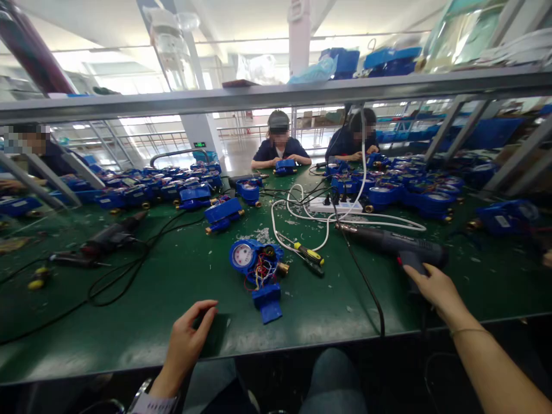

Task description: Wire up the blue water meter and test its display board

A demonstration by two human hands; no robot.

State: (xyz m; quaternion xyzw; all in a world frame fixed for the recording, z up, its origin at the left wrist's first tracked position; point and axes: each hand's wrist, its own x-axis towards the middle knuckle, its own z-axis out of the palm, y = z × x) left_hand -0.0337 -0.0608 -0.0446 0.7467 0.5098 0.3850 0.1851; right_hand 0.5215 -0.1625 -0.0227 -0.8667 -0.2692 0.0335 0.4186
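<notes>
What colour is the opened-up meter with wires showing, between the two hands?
The water meter is mostly bright blue; the head view shows it best.

No words or numbers can be read: the marks on the heat gun (399,246), the meter dial (242,255) and the lit green sign (199,145) are too small or blurred.

My single camera sits on my head, facing forward and down across the green bench (319,313) from its near edge. My left hand (190,333) and right hand (433,284) show low on either side, near the lens, with my knees (334,379) below. Farther off, the wide view takes in the grey shelf (172,104) and a co-worker (282,150) opposite.
</notes>
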